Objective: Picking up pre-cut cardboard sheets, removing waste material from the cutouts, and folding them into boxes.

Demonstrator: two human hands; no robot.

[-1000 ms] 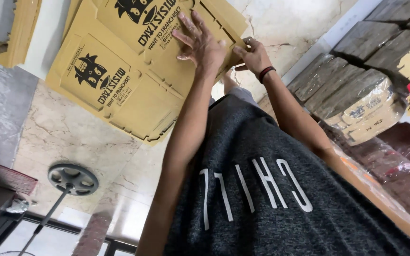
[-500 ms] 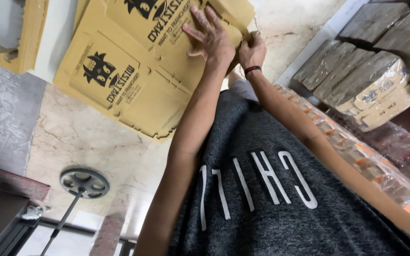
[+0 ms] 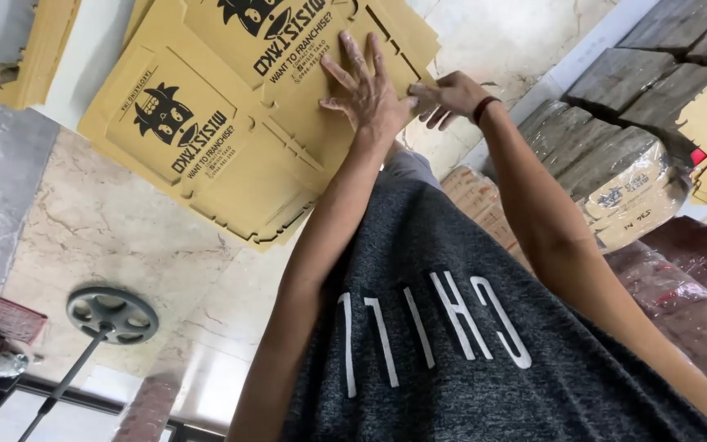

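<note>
Head view: nearest is the person's dark grey shirt [image 3: 468, 360], with both bare arms reaching away from it. The left hand [image 3: 367, 92] lies flat on the stack of flat brown cardboard sheets [image 3: 231, 155], fingers spread and palm pressed on the top sheet near the stack's right edge. The right hand [image 3: 449, 96], with a dark band at the wrist, sits just beside it at that same edge, its fingers curled against the cardboard; whether it pinches a sheet or only touches cannot be told. The stack rests on the pale marble floor [image 3: 116, 229]. Beside the right arm lie plastic-wrapped bundles [image 3: 623, 176]. Left of the shirt stands a round grey fan base [image 3: 112, 313] on the floor.
</note>
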